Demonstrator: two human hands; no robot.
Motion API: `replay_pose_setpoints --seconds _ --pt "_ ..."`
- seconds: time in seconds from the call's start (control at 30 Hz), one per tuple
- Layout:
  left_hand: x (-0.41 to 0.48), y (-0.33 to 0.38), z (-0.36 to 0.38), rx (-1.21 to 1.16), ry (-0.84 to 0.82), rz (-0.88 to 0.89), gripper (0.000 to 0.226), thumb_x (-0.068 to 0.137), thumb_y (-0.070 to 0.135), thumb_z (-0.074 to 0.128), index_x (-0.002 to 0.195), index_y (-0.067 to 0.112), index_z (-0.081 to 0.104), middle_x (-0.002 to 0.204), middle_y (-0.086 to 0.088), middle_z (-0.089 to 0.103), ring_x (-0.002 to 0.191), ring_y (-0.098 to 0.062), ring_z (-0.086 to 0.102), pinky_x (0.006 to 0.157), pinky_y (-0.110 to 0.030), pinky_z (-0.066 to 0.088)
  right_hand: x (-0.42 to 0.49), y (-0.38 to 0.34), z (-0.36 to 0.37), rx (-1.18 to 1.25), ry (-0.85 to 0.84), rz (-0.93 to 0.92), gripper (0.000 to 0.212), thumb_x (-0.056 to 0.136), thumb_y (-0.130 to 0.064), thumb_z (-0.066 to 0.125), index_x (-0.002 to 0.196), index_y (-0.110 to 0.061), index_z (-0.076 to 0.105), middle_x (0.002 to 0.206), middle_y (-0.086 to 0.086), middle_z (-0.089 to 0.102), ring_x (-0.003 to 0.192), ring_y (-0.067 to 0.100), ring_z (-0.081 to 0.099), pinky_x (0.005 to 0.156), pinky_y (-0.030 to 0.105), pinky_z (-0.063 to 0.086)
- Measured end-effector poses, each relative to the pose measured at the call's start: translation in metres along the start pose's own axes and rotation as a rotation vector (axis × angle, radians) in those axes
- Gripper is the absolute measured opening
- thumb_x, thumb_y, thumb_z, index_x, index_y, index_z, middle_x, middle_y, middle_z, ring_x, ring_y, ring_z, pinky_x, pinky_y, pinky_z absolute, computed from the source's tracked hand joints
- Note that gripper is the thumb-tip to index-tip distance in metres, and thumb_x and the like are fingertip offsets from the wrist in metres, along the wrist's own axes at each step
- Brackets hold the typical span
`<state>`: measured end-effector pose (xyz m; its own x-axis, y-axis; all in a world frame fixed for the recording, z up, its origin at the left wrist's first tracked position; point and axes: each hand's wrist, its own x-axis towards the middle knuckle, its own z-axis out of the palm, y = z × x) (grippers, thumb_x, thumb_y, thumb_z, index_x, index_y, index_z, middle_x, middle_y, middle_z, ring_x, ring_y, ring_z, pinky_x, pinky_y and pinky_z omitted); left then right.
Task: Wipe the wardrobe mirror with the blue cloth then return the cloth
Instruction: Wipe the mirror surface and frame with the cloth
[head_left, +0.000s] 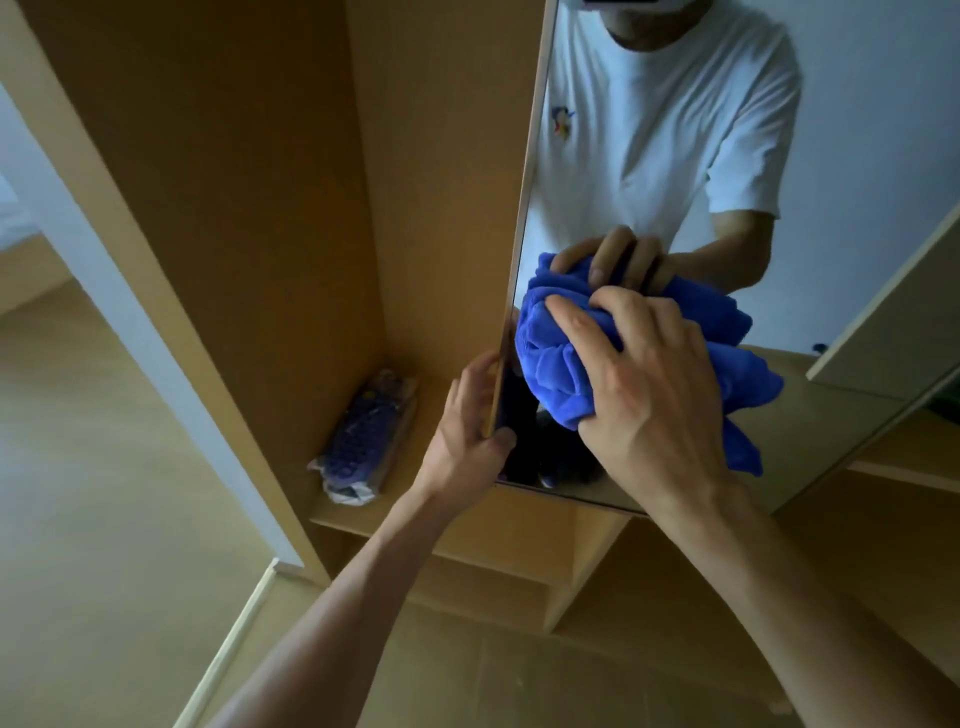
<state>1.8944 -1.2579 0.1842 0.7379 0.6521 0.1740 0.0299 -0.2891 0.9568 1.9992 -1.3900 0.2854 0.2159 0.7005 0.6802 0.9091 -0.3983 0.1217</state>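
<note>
The right hand (649, 395) clenches a fluffy blue cloth (561, 364), bunched into a wad, and presses it against the tall rectangular mirror (841, 130) on the open wardrobe door. The cloth sits in the mirror's lower left part, near its left edge. The fingers curl over the top of the wad, and loose folds spill out to the right of the hand. The left hand (475, 410) grasps the mirror's left edge low down, with its fingers wrapped behind the door and its thumb on the glass. The glass reflects the cloth, a hand and a person's white T-shirt. Left of the door, the tan wooden wardrobe (234, 208) stands open. A plastic-wrapped purple packet (363, 441) lies on its shelf, apart from both hands. A pale tan floor (78, 467) spreads at the left.
</note>
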Motion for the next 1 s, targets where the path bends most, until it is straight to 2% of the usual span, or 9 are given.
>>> replay_pose_setpoints --seconds 0.07,0.17,0.27,0.4,0.5,0.57,0.67,0.8,1.0 --pt "0.002 -0.01 0.002 -0.021 0.023 0.051 0.082 0.074 0.009 0.055 0.143 0.05 0.035 0.14 0.014 0.046 0.128 0.01 0.043 0.099 -0.02 0.042 -0.001 0.0 0.007 -0.033 0.031 -0.028 0.057 0.084 -0.02 0.068 0.139 -0.019 0.053 0.124 0.01 0.057 0.103 0.034 0.053 0.085 0.046 0.041" --pt "0.004 -0.019 0.008 -0.051 0.041 0.129 0.084 0.073 0.007 0.055 0.146 0.045 0.037 0.143 0.009 0.048 0.132 -0.003 0.045 0.098 -0.018 0.042 -0.004 -0.003 0.016 -0.08 0.06 -0.054 0.051 0.086 -0.021 0.06 0.137 -0.02 0.053 0.122 0.009 0.057 0.102 0.034 0.053 0.083 0.046 0.04" --pt "0.003 -0.021 0.009 -0.044 0.057 0.178 0.082 0.073 0.012 0.055 0.144 0.047 0.037 0.138 0.01 0.049 0.126 0.002 0.047 0.089 -0.009 0.042 -0.006 -0.008 0.02 -0.105 0.045 -0.068 0.062 0.076 -0.02 0.049 0.137 -0.02 0.052 0.122 0.009 0.056 0.102 0.035 0.051 0.083 0.047 0.04" --pt "0.004 -0.03 0.012 -0.044 0.069 0.236 0.082 0.076 0.009 0.056 0.146 0.048 0.037 0.131 0.017 0.052 0.122 0.0 0.048 0.09 -0.016 0.039 -0.007 -0.009 0.032 -0.16 0.068 -0.09 0.068 0.069 -0.011 0.065 0.135 -0.02 0.052 0.124 0.01 0.055 0.103 0.037 0.051 0.084 0.05 0.043" --pt "0.008 -0.04 0.014 -0.011 0.094 0.32 0.082 0.077 0.003 0.056 0.142 0.049 0.039 0.111 0.032 0.057 0.121 -0.014 0.048 0.096 -0.024 0.039 -0.006 -0.005 0.036 -0.182 0.114 -0.12 0.063 0.07 -0.011 0.061 0.132 -0.019 0.054 0.125 0.011 0.055 0.105 0.037 0.05 0.085 0.049 0.041" --pt "0.01 -0.047 0.015 0.006 0.109 0.368 0.083 0.073 0.009 0.055 0.145 0.047 0.04 0.112 0.022 0.062 0.12 -0.017 0.051 0.1 -0.031 0.043 -0.006 -0.002 0.037 -0.173 0.156 -0.134 0.056 0.073 -0.017 0.051 0.129 -0.019 0.056 0.121 0.009 0.057 0.101 0.036 0.051 0.082 0.046 0.04" --pt "0.016 -0.056 0.015 0.005 0.139 0.413 0.081 0.072 0.014 0.054 0.138 0.058 0.04 0.111 0.011 0.067 0.118 -0.02 0.056 0.107 -0.041 0.045 -0.003 -0.003 0.036 -0.144 0.175 -0.155 0.06 0.072 -0.022 0.036 0.127 -0.02 0.059 0.116 0.007 0.057 0.096 0.034 0.05 0.078 0.042 0.037" --pt "0.022 -0.066 0.016 0.003 0.143 0.452 0.076 0.078 0.023 0.058 0.139 0.065 0.038 0.115 0.0 0.064 0.109 -0.022 0.06 0.105 -0.054 0.047 -0.003 0.0 0.033 -0.128 0.13 -0.155 0.055 0.079 -0.015 0.055 0.132 -0.028 0.056 0.122 0.002 0.054 0.104 0.031 0.05 0.082 0.041 0.042" --pt "0.022 -0.069 0.017 -0.035 0.108 0.458 0.077 0.072 0.035 0.061 0.136 0.071 0.038 0.125 0.0 0.063 0.118 -0.018 0.061 0.107 -0.05 0.046 -0.005 -0.002 0.036 -0.122 0.093 -0.176 0.052 0.08 -0.017 0.057 0.128 -0.034 0.056 0.119 -0.002 0.053 0.105 0.026 0.05 0.08 0.04 0.045"
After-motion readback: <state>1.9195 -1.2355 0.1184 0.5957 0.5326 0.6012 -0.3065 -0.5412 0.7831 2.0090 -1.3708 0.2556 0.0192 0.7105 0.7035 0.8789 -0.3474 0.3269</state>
